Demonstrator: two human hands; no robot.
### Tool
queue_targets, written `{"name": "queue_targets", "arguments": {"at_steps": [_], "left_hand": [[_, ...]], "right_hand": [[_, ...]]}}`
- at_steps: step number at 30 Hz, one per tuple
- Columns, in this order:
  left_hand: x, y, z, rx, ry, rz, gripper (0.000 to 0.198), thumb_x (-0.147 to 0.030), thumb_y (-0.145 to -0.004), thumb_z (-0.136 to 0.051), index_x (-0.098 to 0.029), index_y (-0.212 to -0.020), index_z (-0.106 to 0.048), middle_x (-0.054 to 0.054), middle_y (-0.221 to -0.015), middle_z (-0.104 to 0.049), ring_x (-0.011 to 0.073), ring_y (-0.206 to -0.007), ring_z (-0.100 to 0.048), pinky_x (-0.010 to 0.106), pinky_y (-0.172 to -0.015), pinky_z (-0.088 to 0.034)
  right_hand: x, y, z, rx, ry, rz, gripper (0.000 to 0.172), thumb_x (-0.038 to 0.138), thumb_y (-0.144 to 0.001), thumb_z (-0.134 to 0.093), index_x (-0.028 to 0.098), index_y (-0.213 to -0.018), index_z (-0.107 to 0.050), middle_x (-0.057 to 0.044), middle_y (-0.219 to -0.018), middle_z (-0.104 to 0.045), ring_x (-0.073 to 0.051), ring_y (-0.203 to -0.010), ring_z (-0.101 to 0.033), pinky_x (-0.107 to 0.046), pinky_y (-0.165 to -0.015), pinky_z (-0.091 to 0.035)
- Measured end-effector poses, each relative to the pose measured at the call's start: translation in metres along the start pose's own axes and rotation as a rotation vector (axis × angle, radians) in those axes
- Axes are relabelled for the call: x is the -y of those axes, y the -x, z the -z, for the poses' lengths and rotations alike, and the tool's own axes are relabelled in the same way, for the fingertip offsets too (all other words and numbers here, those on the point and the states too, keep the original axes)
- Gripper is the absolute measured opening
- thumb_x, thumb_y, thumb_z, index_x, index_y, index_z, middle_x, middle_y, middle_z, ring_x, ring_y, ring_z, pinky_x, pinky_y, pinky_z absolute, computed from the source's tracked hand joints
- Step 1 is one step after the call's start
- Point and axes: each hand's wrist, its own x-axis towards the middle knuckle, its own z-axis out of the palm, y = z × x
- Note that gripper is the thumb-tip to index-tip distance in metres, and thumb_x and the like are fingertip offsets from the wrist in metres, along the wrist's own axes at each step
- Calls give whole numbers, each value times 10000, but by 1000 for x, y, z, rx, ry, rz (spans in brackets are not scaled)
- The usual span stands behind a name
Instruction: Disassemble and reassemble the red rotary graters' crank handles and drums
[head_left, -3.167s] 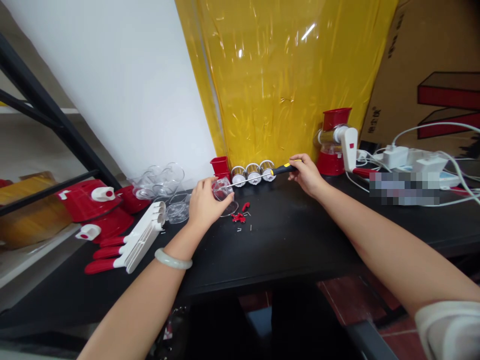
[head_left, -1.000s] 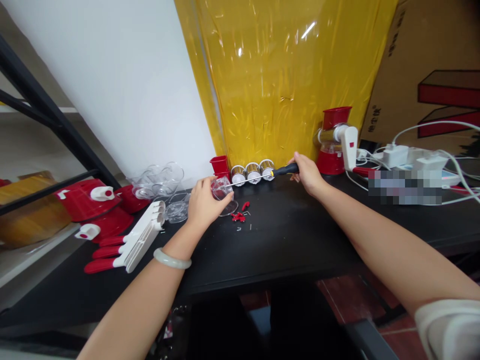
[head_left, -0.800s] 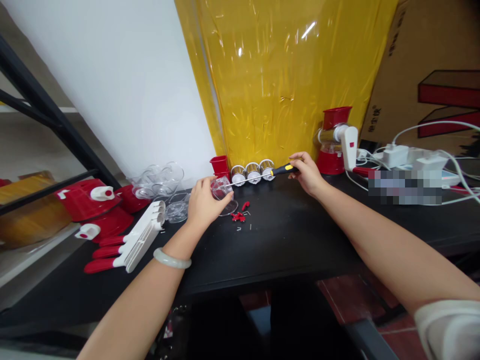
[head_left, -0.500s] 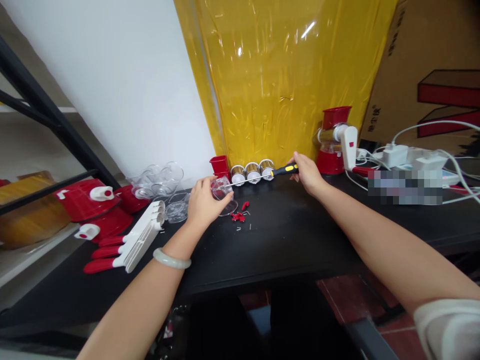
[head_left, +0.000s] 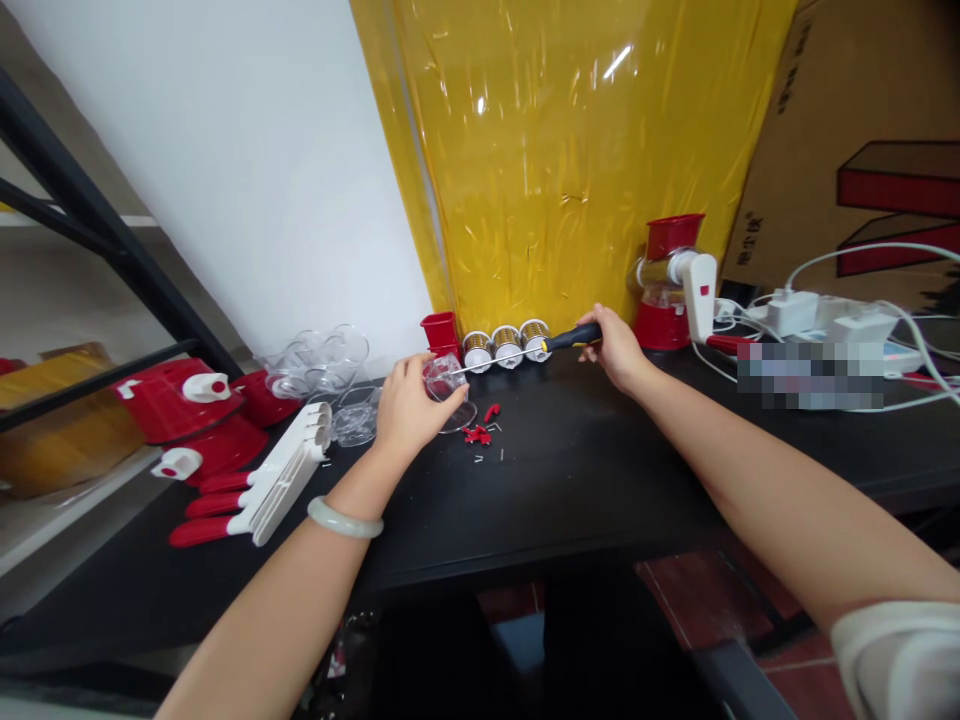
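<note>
Gripping a clear plastic part [head_left: 444, 378] at the rear of a black desk [head_left: 570, 510], a person's left hand [head_left: 415, 405] has its fingers and thumb wrapped around the piece, while the right hand [head_left: 611, 348] pinches the black-and-yellow handle of a screwdriver [head_left: 571, 338] between thumb and fingers. The tool's thin shaft slopes down to the clear part; whether its tip sits in a screw is too small to tell.

Work looks partway along, judging by the layout. One drum grater [head_left: 661, 326], red with a white crank, stands upright and apparently complete toward the right, beside white chargers [head_left: 793, 314] and tangled cables. The rest is in pieces: three grater drums [head_left: 505, 347] lined up near the yellow sheeting [head_left: 570, 170], a red hopper [head_left: 439, 328] just beside them, and, to the left, white cranks with red grips [head_left: 289, 472] lying in a bunch near red housings [head_left: 214, 440] and a cluster of clear pieces [head_left: 324, 362].

In front of the hands lie small red pieces [head_left: 477, 434] and a few loose metal bits [head_left: 502, 455], possibly screws. The clear part in hand appears unfinished, with the separate components not joined to it; whether fastening or loosening is under way cannot be told.
</note>
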Motion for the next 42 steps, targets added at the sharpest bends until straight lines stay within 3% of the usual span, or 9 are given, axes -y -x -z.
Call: {"name": "queue_targets", "arguments": {"at_steps": [3, 10, 13, 18, 27, 31, 35, 38, 42], "left_hand": [[0, 0, 0, -3, -1, -2, 603, -549, -796, -706, -211, -1268, -544, 130, -1253, -613, 327, -1200, -587, 447, -1019, -466], [1, 0, -1, -7, 5, 0, 593, -545, -794, -709, -218, -1261, -547, 126, -1250, -613, 325, -1195, -591, 445, -1019, -468], [2, -1, -1, -10, 4, -1, 594, -544, -794, -709, -218, -1263, -547, 128, -1248, -612, 326, -1197, -589, 444, -1018, -469], [2, -1, -1, -8, 5, 1, 602, -551, -794, -707, -211, -1265, -548, 129, -1249, -613, 327, -1192, -592, 447, -1014, -471], [2, 0, -1, -8, 7, -6, 594, -545, -797, -706, -211, -1263, -552, 127, -1247, -615, 324, -1197, -591, 445, -1022, -471], [2, -1, 0, -7, 2, 8, 608, -546, -794, -708, -200, -1270, -553, 131, -1254, -611, 325, -1199, -589, 445, -1029, -466], [1, -1, 0, 0, 4, 10, 610, -542, -797, -706, -197, -1276, -552, 128, -1252, -614, 320, -1190, -594, 437, -1019, -470], [1, 0, 0, -8, 2, 11, 613, -541, -791, -713, -197, -1273, -554, 127, -1254, -614, 321, -1193, -592, 436, -1020, -469], [2, 0, -1, -11, 8, 5, 599, -531, -790, -717, -202, -1264, -557, 124, -1252, -617, 317, -1189, -594, 435, -1015, -471]], "right_hand": [[0, 0, 0, -2, 61, 7, 401, 611, -805, -609, 233, -747, -491, 86, -494, -353, -70, -377, -346, -237, -408, -441], [2, 2, 0, 54, -76, 19, 328, 407, -698, -653, 265, -936, -477, 72, -673, -516, -88, -476, -479, -240, -466, -475], [3, 2, 0, 36, -66, -5, 358, 510, -731, -637, 266, -930, -468, 63, -663, -521, -106, -479, -506, -249, -452, -463], [1, -1, 0, 10, 86, 26, 464, 695, -775, -595, 245, -807, -486, 87, -535, -385, -82, -396, -379, -258, -430, -435], [9, 6, -3, 59, -170, -100, 357, 348, -692, -644, 277, -979, -445, 82, -671, -500, -95, -488, -486, -235, -491, -456], [8, 5, -2, 78, -152, -81, 339, 531, -751, -627, 259, -896, -485, 60, -648, -515, -109, -486, -502, -253, -478, -458], [4, 2, -1, 41, -25, -28, 454, 681, -773, -609, 242, -790, -495, 82, -490, -397, -92, -380, -381, -268, -449, -434], [4, 3, -1, 31, -7, -14, 345, 517, -734, -699, 237, -780, -502, 97, -486, -380, -70, -367, -336, -259, -448, -422], [7, 7, -1, 48, -141, -61, 333, 346, -660, -689, 254, -923, -506, 69, -655, -531, -83, -458, -466, -249, -484, -447]]}}
